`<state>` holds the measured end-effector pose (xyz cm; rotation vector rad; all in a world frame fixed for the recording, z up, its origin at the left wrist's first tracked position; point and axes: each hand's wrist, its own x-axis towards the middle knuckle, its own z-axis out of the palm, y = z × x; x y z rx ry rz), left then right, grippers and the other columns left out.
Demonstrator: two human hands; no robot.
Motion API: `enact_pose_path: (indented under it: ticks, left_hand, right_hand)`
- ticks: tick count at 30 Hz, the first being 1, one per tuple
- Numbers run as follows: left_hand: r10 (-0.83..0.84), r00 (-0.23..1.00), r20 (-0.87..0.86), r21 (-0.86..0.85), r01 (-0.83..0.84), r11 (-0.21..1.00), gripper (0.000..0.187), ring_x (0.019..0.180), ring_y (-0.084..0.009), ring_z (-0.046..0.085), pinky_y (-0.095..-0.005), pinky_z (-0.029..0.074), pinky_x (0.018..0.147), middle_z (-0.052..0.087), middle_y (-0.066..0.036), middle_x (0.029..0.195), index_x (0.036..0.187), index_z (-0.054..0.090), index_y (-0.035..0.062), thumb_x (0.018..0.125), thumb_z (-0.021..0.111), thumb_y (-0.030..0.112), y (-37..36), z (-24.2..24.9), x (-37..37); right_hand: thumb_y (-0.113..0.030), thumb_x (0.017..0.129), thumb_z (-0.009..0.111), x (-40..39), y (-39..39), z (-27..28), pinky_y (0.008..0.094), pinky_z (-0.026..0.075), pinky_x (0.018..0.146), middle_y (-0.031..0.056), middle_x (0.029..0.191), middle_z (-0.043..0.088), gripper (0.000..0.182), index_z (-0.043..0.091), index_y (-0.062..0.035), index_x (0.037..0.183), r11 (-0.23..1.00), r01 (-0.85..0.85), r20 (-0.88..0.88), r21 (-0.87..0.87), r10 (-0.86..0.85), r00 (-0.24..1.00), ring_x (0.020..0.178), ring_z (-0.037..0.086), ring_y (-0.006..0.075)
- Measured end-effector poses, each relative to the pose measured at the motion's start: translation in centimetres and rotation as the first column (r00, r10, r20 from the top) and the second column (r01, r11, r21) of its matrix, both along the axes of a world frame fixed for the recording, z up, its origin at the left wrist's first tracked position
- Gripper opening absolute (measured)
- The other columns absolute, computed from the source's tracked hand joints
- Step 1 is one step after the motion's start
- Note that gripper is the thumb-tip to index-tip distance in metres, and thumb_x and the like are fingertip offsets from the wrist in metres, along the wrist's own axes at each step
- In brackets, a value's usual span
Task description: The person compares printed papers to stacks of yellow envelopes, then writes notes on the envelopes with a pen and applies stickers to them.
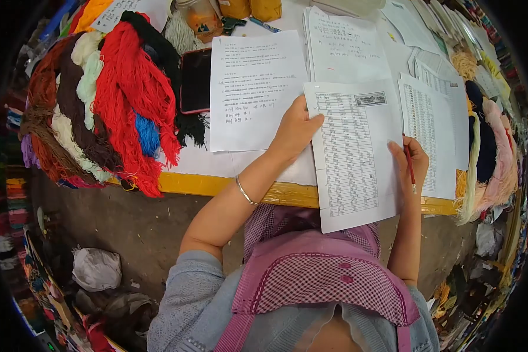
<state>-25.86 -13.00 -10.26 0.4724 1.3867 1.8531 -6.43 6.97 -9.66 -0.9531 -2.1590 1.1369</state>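
In the head view, a white printed sheet [352,164] with a table of numbers and a small picture at its top is held tilted over the table's front edge. My left hand [297,132] is closed on the sheet's upper left edge, thumb on top. At the right edge, my right hand [409,157] has its fingers curled around a slim red pen [411,170], whose lower end points down. The right thumb rests against the sheet. Left of the sheet lies a typed page [258,76] with crossed-out lines and handwriting at the bottom.
Yarn skeins in red [129,88], brown, white and blue pile up at the table's left. A dark-screened phone [196,81] lies beside them. More papers [434,129] and pale skeins [496,152] are on the right. Behind stands a jar [199,17]. A white bag [97,268] sits on the floor.
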Motion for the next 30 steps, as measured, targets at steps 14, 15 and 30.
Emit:
enact_pose_path:
  ticks: [14, 15, 30]
  left_hand:
    - [-0.008, 0.993, -0.119, -0.077, -0.001, 0.997, 0.040, 0.097, -0.0179, 0.064, -0.0293, 0.053, 0.081, 0.063, -0.017, 0.112, 0.131, 0.039, -0.0050, 0.093, 0.051, 0.001, 0.0, -0.8, 0.1]
    - [0.029, 0.991, -0.131, -0.048, -0.035, 0.998, 0.037, 0.092, -0.0170, 0.064, -0.0286, 0.052, 0.079, 0.064, -0.016, 0.108, 0.126, 0.042, -0.0058, 0.091, 0.052, 0.001, 0.1, -0.9, 0.2]
    - [0.057, 0.981, -0.184, -0.050, -0.067, 0.996, 0.032, 0.089, -0.0163, 0.064, -0.0284, 0.051, 0.077, 0.064, -0.015, 0.104, 0.119, 0.046, -0.0059, 0.089, 0.053, 0.002, 0.1, -1.3, 0.1]
  right_hand:
    - [-0.005, 0.079, 0.076, -0.5, -2.0, 0.3, 0.0217, 0.046, 0.068, 0.0044, 0.088, 0.065, 0.044, 0.064, -0.0017, 0.121, 0.989, 0.068, 0.016, 0.131, -0.071, 0.997, 0.072, 0.053, 0.0071]
    - [-0.005, 0.079, 0.076, -0.6, -2.1, 0.5, 0.0213, 0.046, 0.068, 0.0044, 0.088, 0.064, 0.044, 0.063, -0.0005, 0.121, 0.991, 0.075, 0.024, 0.115, -0.078, 0.997, 0.073, 0.053, 0.0071]
    - [-0.003, 0.080, 0.075, -0.8, -2.3, 0.2, 0.0216, 0.048, 0.075, 0.0073, 0.093, 0.066, 0.041, 0.062, 0.0038, 0.118, 0.997, 0.075, -0.078, 0.007, -0.074, 0.994, 0.081, 0.058, 0.0091]
